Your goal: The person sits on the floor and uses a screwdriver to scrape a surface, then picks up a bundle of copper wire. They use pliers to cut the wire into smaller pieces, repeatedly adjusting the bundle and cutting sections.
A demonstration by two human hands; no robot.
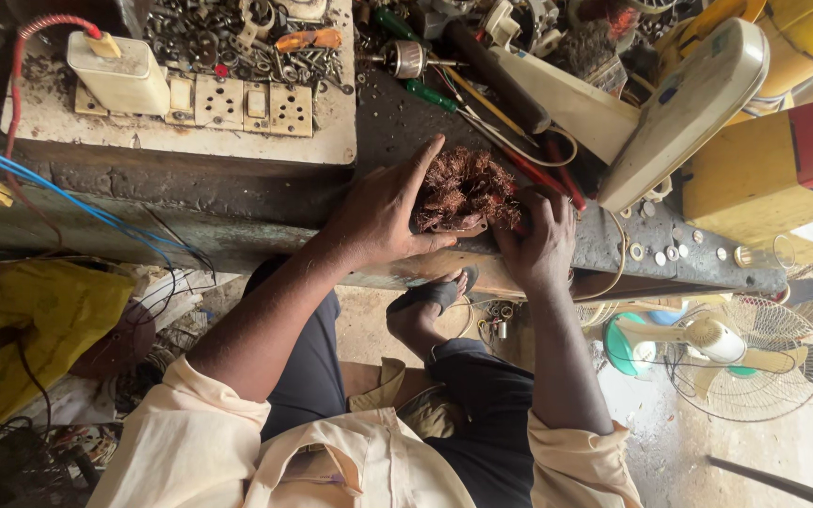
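A tangled copper wire bundle [464,188] sits in the middle of the frame, on the bench edge [237,202]. It looks springy, light and prickly, best held by its sides. The left hand [380,212] and right hand [540,243] curl their fingers around it.

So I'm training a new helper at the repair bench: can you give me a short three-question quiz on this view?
1. True or false: both hands touch the copper wire bundle.
2. Which hand lies on the bundle's far-left side: left hand or right hand?
3. What stands on the floor at lower right?

Key: 1 true. 2 left hand. 3 a pedestal fan.
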